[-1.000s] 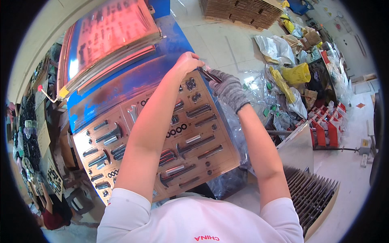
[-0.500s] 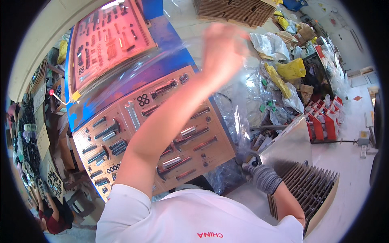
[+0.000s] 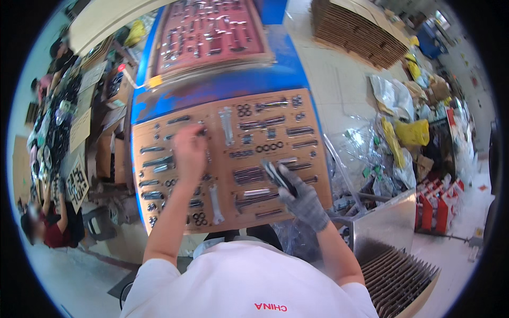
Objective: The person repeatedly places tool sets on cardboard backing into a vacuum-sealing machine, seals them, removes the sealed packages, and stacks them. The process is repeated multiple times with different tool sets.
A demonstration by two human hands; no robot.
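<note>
Tending the tool card point(image 3: 224, 169) on the surface point(image 3: 291, 69) seems the step: left hand point(image 3: 191, 151) blurred at left, grip unclear. Near right, the right hand point(image 3: 303, 202) clamps a dark tool point(image 3: 284, 183), probably needing careful control next.

From my station I count one bare hand point(image 3: 190, 151), one gloved hand point(image 3: 305, 204), one dark-handled tool point(image 3: 283, 181), one blue surface point(image 3: 294, 61), four black rings point(image 3: 270, 147) in a row, one yellow block point(image 3: 155, 81), one big cardboard stack point(image 3: 352, 40).
</note>
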